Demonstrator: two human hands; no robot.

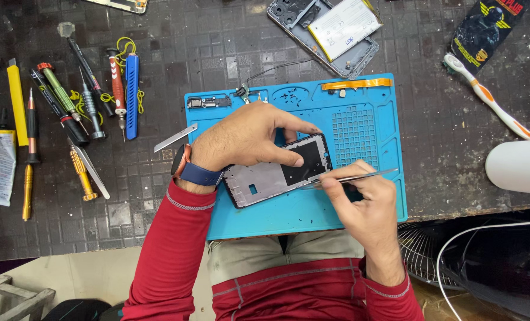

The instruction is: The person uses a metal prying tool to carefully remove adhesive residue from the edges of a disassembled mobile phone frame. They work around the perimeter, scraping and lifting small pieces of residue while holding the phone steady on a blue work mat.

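Resting on the blue mat (pixel 372 202) at the tabletop's near edge, a bare phone frame (pixel 271 175) is steadied by the left hand (pixel 247 139), its fingers clamped over the upper edge. The right hand (pixel 366 202) is closed on thin metal tweezers (pixel 360 176) — tip touching the frame's lower edge. The frame is judged light, thin and easily bent; it is best gripped by its rims. Screwdrivers (pixel 77 110) lie well apart.
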